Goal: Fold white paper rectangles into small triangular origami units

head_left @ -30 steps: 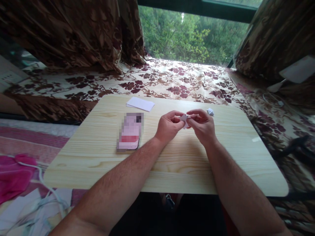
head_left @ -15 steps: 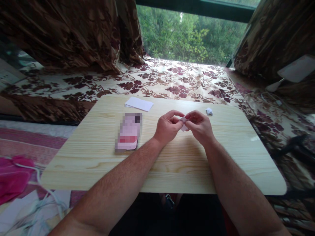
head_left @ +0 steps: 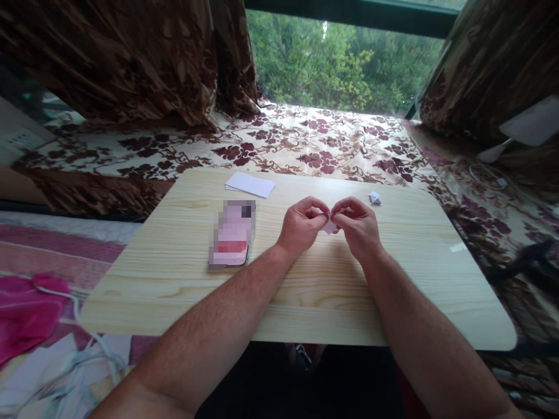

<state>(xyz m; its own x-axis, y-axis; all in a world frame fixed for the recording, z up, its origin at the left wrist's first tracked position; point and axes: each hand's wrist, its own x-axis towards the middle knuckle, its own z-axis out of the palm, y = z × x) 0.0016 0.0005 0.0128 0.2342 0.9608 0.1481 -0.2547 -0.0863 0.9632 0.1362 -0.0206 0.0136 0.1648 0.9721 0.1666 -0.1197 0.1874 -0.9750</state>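
Over the middle of a light wooden table [head_left: 305,297], my left hand [head_left: 302,224] and my right hand [head_left: 358,227] both pinch a small white folded paper piece [head_left: 329,226] between thumbs and fingertips. The paper is mostly hidden by my fingers. Both hands are closed on it and meet just above the tabletop. A second small folded white paper piece [head_left: 374,198] lies on the table behind my right hand.
A phone [head_left: 232,234] lies face up left of my hands. A stack of white paper slips [head_left: 250,184] sits near the table's far edge. Flowered cloth [head_left: 305,142], brown curtains [head_left: 122,58] and a window stand behind. Pink fabric [head_left: 26,317] and white cables [head_left: 87,355] lie lower left.
My fingertips have drawn closer together on the paper piece, which now shows less between them. The hands stay in the same spot.
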